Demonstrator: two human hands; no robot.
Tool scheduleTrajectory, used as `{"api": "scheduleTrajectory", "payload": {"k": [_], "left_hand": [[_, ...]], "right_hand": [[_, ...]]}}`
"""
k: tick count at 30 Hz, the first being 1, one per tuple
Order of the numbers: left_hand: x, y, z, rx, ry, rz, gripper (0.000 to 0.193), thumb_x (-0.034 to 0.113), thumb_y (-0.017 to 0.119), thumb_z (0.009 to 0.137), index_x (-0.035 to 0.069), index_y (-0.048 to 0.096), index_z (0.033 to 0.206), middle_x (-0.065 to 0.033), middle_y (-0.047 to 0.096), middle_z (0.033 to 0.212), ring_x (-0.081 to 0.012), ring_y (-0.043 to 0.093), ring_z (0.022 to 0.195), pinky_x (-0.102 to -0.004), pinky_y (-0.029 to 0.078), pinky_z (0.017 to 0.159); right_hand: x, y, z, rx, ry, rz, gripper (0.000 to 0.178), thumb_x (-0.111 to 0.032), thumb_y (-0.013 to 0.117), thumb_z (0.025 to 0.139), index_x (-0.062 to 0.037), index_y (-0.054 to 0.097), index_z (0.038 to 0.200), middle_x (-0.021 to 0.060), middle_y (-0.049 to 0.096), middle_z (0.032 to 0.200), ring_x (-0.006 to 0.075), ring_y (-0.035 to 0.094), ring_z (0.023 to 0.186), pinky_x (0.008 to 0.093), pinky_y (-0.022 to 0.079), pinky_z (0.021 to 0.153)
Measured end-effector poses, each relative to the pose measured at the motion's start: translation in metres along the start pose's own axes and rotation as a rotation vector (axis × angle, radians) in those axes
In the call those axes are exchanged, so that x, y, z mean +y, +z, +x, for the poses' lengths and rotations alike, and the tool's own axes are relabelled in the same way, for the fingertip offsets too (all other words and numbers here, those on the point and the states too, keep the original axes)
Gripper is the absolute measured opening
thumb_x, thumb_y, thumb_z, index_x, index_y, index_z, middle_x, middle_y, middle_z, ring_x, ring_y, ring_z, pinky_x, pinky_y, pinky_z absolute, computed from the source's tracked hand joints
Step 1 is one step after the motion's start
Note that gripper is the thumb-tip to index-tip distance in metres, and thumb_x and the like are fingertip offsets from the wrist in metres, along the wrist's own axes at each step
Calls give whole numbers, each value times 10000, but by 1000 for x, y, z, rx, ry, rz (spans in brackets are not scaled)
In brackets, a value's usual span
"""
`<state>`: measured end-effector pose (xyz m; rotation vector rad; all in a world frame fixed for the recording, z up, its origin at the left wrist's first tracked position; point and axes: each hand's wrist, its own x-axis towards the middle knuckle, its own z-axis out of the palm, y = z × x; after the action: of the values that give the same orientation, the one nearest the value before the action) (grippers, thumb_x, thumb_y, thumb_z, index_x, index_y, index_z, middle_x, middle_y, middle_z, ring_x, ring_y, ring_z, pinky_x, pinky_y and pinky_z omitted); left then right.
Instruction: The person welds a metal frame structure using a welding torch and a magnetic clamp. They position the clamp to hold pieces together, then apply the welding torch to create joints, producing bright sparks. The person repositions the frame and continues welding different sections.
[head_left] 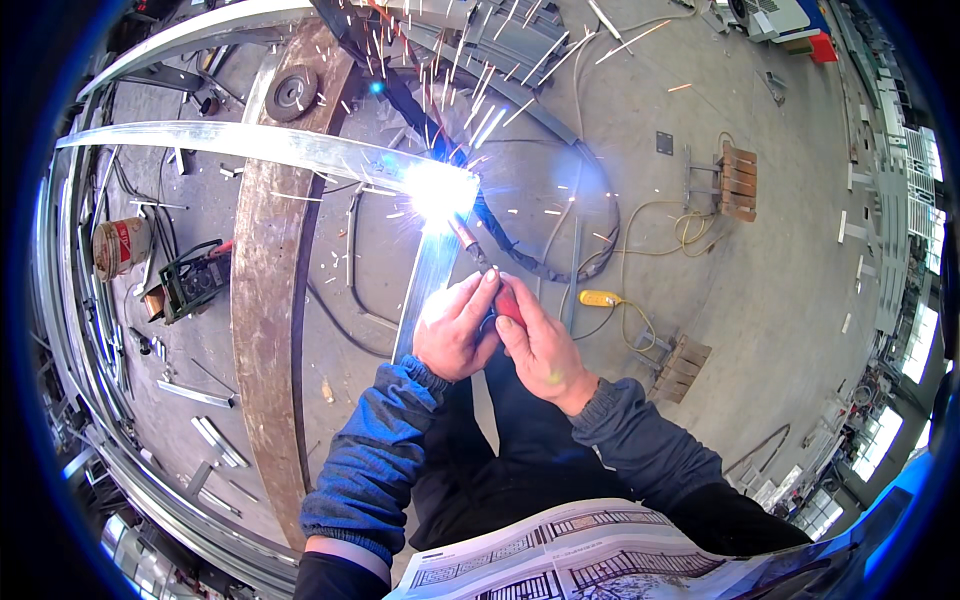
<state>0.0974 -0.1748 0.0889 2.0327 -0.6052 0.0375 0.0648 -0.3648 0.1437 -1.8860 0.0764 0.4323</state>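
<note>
Both my hands are closed around a welding torch (pixel 509 303) with a red handle. My right hand (pixel 546 352) grips the handle, and my left hand (pixel 452 326) wraps the torch from the other side, beside its neck. The copper-coloured nozzle (pixel 463 232) points up and left into a glaring white arc (pixel 440 190). Sparks fly upward from it. The glare sits where a long silvery metal bar (pixel 250 142) from the left meets a second silvery bar (pixel 424 285) running down toward my left hand. The joint itself is hidden by the light.
A wide brown steel beam (pixel 268 330) runs along my left. Beyond it are a bucket (pixel 122 247), a dark machine (pixel 195 278) and metal offcuts. A thick black cable (pixel 525 262) loops ahead; a yellow cord and yellow tool (pixel 600 298) lie to the right. A printed sheet (pixel 550 560) is near me.
</note>
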Motion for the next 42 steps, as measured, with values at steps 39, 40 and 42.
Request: {"api": "scheduleTrajectory", "payload": {"k": [39, 40, 42], "left_hand": [[-1, -1, 6, -58, 53, -37, 894, 83, 799, 803, 19, 482, 1636, -236, 681, 1405, -432, 717, 1058, -498, 586, 892], [0, -2, 6, -67, 45, -15, 892, 79, 795, 808, 18, 478, 1639, -241, 679, 1408, -439, 717, 1063, -499, 588, 894], [2, -4, 5, -85, 30, 28, 889, 70, 788, 817, 16, 469, 1645, -249, 675, 1414, -454, 718, 1075, -502, 590, 899]], "right_hand": [[-8, -4, -6, 2, 35, 1, 589, -242, 580, 1157, -6, 401, 1667, 282, 638, 1486, 459, 650, 1344, 456, 538, 1104], [-6, -4, -6, 17, -4, -19, 590, -243, 579, 1158, -7, 400, 1668, 281, 639, 1485, 456, 650, 1344, 454, 538, 1105], [-1, -2, -4, 48, -81, -58, 591, -245, 578, 1159, -10, 399, 1671, 279, 640, 1485, 452, 652, 1345, 451, 538, 1107]]}}
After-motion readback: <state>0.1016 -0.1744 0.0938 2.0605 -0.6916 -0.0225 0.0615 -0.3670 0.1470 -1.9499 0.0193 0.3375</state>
